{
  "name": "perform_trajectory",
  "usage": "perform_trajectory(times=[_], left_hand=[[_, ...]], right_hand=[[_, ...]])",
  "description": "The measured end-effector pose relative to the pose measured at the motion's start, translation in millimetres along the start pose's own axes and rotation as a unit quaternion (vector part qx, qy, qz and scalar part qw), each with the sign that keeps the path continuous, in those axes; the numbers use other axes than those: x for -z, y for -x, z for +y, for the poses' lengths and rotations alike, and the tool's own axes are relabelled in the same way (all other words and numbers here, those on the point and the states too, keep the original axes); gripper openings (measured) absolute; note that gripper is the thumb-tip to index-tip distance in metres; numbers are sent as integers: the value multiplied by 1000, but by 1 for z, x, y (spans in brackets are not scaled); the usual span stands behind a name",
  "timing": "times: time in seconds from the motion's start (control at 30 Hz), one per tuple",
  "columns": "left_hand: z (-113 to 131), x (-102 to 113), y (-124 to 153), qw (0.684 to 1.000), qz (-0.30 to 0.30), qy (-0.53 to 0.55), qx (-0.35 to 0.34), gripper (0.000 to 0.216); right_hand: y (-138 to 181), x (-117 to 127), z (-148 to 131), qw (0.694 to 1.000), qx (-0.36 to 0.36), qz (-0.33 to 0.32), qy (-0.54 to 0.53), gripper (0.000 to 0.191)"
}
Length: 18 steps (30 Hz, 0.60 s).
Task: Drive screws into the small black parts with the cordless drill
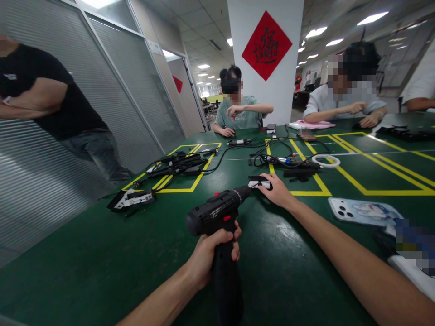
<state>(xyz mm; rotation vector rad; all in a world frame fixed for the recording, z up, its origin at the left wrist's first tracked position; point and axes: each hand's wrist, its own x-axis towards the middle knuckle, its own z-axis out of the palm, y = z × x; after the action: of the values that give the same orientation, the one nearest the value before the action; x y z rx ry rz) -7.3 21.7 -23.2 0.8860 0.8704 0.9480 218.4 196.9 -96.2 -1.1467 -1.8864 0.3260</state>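
Note:
My left hand is wrapped round the grip of a black cordless drill with red buttons. The drill's chuck points away from me and to the right, with its tip at a small black-and-white block. Whether the bit touches the block I cannot tell. My right hand grips this block from its right side, fingers over its top, on the green table. Part of the block is hidden behind the fingers.
Black cables lie in a heap at the left, near a black-and-white part. More tools and cables and a white ring lie ahead. A phone rests by my right forearm. People sit across the table; another stands at left.

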Motion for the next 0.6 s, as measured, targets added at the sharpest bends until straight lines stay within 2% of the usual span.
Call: perform_trajectory(times=[0.6], left_hand=[[0, 1, 1, 1000, 1, -15, -2, 18]], right_hand=[[0, 1, -3, 1000, 2, -3, 2, 36]])
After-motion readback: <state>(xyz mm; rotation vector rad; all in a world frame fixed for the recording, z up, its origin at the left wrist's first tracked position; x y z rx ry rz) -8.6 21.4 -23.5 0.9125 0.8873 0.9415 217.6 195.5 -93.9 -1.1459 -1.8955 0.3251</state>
